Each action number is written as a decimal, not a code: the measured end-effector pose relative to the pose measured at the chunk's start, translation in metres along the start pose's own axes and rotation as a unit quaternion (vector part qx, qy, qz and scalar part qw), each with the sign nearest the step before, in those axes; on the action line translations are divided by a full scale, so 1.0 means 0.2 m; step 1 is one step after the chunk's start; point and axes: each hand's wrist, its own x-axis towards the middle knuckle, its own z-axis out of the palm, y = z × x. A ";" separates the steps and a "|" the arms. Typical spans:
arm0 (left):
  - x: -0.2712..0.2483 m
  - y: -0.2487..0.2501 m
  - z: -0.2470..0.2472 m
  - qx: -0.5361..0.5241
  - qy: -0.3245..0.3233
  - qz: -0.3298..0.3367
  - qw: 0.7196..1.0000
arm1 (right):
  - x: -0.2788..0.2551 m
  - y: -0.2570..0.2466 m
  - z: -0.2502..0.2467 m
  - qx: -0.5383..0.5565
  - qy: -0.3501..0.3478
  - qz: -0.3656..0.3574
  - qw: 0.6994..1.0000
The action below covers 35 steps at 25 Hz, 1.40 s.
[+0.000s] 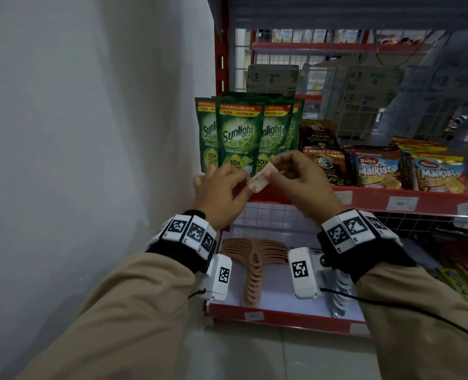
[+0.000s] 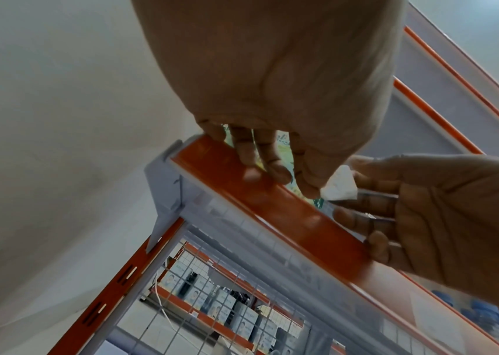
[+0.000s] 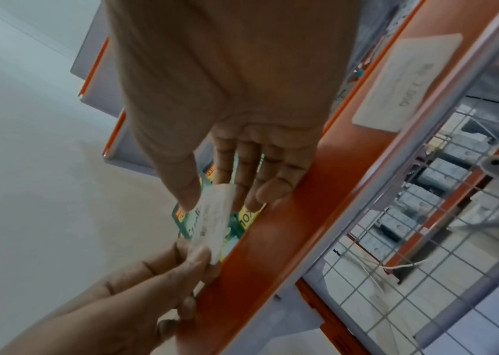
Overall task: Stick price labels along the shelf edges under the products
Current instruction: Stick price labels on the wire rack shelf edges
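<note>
Pinching a small white label (image 1: 258, 180) between them, both hands are raised in the head view in front of the green Sunlight pouches (image 1: 239, 135). The left hand (image 1: 218, 192) grips the label's lower end with thumb and fingertips; the right hand (image 1: 298, 178) grips its upper end. The label tilts, close to the red shelf edge (image 1: 370, 201) that runs behind and to the right of the hands. Right of the right hand, two stuck labels (image 1: 401, 203) sit on that edge under the Malkist packs (image 1: 378, 171). Coffee packs (image 1: 324, 157) stand just behind the right hand. Below the wrists, brown hangers (image 1: 254, 267) lie on the lower shelf (image 1: 282, 315).

From the left wrist, the left hand (image 2: 272, 91) curls its fingers (image 2: 249, 153) down over the orange-red shelf edge (image 2: 272, 204), though contact is unclear, while its thumb and forefinger pinch the crumpled white label (image 2: 340, 183). The right hand (image 2: 442, 216) meets it from the right, fingertips on the label's other side.

From the right wrist, the right hand (image 3: 236, 108) holds the label (image 3: 213, 221) between thumb and forefinger, other fingers loosely extended. The left hand (image 3: 139, 293) pinches the far end from below. The label hangs just left of the shelf edge (image 3: 288, 240), not yet stuck. A stuck label (image 3: 406, 81) lies on the edge to the right of the palm.
</note>
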 end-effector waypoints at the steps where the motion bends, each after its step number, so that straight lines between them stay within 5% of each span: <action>1: 0.00 0.00 0.00 0.004 0.002 0.005 1.000 | 0.00 0.00 -0.01 -0.045 -0.016 -0.028 0.998; 4: -0.01 -0.01 0.00 -0.002 0.019 0.011 1.000 | 0.01 -0.01 0.00 -0.089 -0.023 -0.067 0.993; 9: -0.02 0.00 0.01 -0.048 0.046 -0.009 0.998 | 0.01 -0.01 0.02 0.060 0.002 0.016 0.998; 14: -0.01 -0.02 0.02 -0.067 0.037 -0.007 0.997 | 0.02 -0.02 0.02 -0.086 -0.008 -0.027 0.996; 23: -0.01 -0.01 0.00 -0.056 0.032 -0.004 0.998 | 0.02 -0.03 -0.02 -0.058 -0.022 -0.039 0.997; 27: -0.02 -0.03 -0.01 -0.038 0.034 0.021 0.998 | 0.03 -0.03 -0.05 -0.135 -0.038 -0.063 0.988; 35: -0.03 -0.08 -0.10 -0.121 0.018 0.041 0.992 | 0.05 0.01 0.03 -0.105 0.049 -0.088 0.989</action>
